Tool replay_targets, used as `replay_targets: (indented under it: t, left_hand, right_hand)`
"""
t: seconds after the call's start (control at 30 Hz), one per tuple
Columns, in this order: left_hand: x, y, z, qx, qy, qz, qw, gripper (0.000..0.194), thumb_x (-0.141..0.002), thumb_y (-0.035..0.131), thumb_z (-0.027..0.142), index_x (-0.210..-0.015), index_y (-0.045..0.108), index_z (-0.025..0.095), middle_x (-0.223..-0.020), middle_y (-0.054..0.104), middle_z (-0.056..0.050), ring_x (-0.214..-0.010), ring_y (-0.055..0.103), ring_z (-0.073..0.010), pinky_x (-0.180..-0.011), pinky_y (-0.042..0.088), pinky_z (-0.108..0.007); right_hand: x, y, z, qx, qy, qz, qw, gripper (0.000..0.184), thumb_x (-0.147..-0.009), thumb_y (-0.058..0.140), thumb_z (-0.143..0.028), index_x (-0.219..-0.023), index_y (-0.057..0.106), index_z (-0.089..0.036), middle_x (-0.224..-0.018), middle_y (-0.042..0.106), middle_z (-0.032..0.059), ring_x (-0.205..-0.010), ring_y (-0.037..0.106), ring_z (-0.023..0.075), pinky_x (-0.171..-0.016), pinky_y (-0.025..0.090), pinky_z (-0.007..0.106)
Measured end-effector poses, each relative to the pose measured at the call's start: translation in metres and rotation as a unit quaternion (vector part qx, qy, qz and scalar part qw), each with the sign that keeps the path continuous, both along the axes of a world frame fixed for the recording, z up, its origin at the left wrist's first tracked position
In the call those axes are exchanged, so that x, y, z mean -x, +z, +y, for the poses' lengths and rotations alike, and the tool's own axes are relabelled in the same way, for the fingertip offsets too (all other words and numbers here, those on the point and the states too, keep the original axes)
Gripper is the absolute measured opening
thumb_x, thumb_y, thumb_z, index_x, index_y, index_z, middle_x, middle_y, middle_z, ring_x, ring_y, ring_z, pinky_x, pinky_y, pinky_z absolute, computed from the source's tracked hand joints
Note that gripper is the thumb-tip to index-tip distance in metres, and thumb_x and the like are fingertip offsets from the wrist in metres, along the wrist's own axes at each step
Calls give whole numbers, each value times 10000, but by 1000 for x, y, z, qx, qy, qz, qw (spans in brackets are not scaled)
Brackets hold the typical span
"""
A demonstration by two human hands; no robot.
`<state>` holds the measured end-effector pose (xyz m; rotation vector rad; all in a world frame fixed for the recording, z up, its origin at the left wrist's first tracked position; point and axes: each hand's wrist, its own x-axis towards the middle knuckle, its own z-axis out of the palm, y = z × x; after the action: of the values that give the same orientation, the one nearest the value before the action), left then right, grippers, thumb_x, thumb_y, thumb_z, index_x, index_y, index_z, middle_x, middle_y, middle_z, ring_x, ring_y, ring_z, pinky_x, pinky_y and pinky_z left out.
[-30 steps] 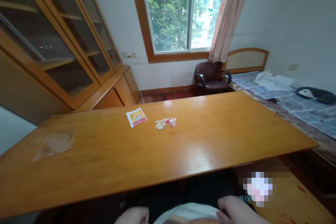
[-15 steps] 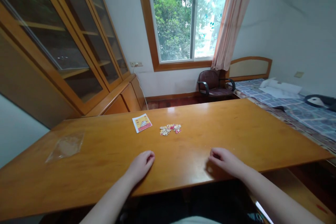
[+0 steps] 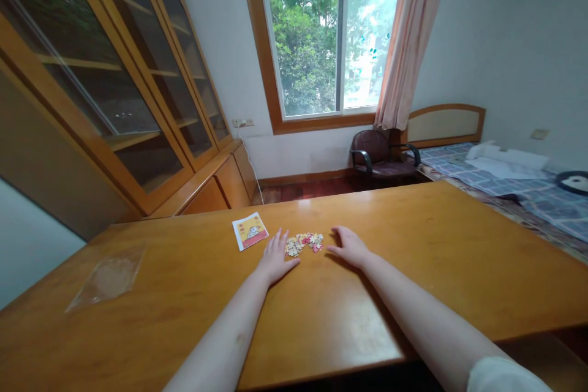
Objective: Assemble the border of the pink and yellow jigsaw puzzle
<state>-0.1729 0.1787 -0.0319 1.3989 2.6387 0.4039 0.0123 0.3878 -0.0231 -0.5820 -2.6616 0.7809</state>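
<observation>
A small heap of loose puzzle pieces (image 3: 304,243), pale yellow and pink, lies on the long wooden table (image 3: 193,306). My left hand (image 3: 276,256) rests flat just left of the heap, fingers spread and open, its thumb touching the pile's edge. On the heap's other side my right hand (image 3: 349,246) lies on the table, fingers stretched out and holding nothing. A small picture card (image 3: 250,231) with a red band sits left of my left hand.
An empty clear plastic bag (image 3: 107,277) lies at the table's left end. Glass-door wooden cabinets (image 3: 114,92) line the left wall. Beyond the table are a window (image 3: 328,33), a dark armchair (image 3: 379,156) and a bed (image 3: 519,187) at right.
Both hands rose from below the table's near edge, landed on the tabletop, then slid forward to either side of the puzzle pieces. The view tilted slightly upward.
</observation>
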Motion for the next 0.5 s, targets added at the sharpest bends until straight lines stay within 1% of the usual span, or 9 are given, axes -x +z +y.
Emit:
replay_targets:
  t: [0.07,0.1,0.13,0.23,0.3,0.37,0.43,0.47,0.5]
  left_hand:
    - [2,-5,11,15,-12,11,1000,975,-735,557,626,-1496,151,172,-1574,114,-134,-1440,138,-298,-1163,141,-461]
    - [2,-6,17,17,-23,20,999,975,-741,536,643,-1496,151,163,-1570,136,-133,-1442,136,-286,-1169,122,-454]
    - [1,-6,24,22,-35,25,999,967,-748,518,654,-1495,159,156,-1565,162,-130,-1441,144,-278,-1173,116,-444]
    - [-6,-4,43,18,-47,30,998,926,-769,469,685,-1481,225,145,-1541,251,-125,-1430,193,-277,-1173,142,-428]
    - [-15,-2,54,3,-59,23,998,876,-798,430,683,-1465,277,137,-1529,285,-124,-1420,223,-278,-1167,174,-425]
    - [-24,0,60,-13,-90,7,996,764,-848,409,614,-1442,334,139,-1511,327,-116,-1409,257,-264,-1167,185,-423]
    - [-31,0,59,-35,-134,-19,990,697,-859,449,535,-1443,334,171,-1510,336,-96,-1395,292,-243,-1164,210,-407]
    - [-31,0,55,-52,-148,-34,987,705,-856,469,520,-1458,302,191,-1530,295,-87,-1399,286,-239,-1157,231,-403]
    - [-29,-1,50,-74,-141,-47,986,708,-856,479,507,-1465,281,203,-1546,252,-85,-1411,256,-240,-1157,232,-410]
  right_hand:
    - [7,-9,-3,-56,50,-25,997,890,-658,702,-568,-1377,424,-122,-1419,436,178,-1310,385,304,-1098,269,431]
    - [10,-11,-5,-70,67,-38,995,932,-663,684,-599,-1408,388,-124,-1454,395,171,-1345,341,304,-1123,225,436]
    - [14,-11,-6,-79,76,-50,993,929,-688,653,-617,-1423,370,-125,-1472,374,163,-1368,308,297,-1138,190,438]
    - [22,-7,-9,-92,81,-75,990,785,-791,533,-626,-1406,415,-153,-1480,374,130,-1387,282,270,-1150,151,438]
    - [24,-4,-10,-97,79,-79,989,675,-840,486,-590,-1377,460,-182,-1474,391,107,-1382,299,254,-1146,157,434]
    - [22,-3,-11,-99,79,-67,990,578,-870,477,-523,-1348,495,-199,-1450,431,96,-1361,340,241,-1137,187,422]
    - [17,-3,-9,-88,79,-41,992,515,-876,493,-466,-1313,528,-197,-1394,500,96,-1309,414,234,-1112,253,396]
    - [14,-4,-7,-76,75,-27,994,499,-874,503,-448,-1298,540,-189,-1357,536,99,-1271,457,231,-1091,294,378]
    - [10,-5,-4,-62,68,-13,996,489,-873,507,-438,-1286,547,-178,-1321,565,104,-1232,493,227,-1068,330,359]
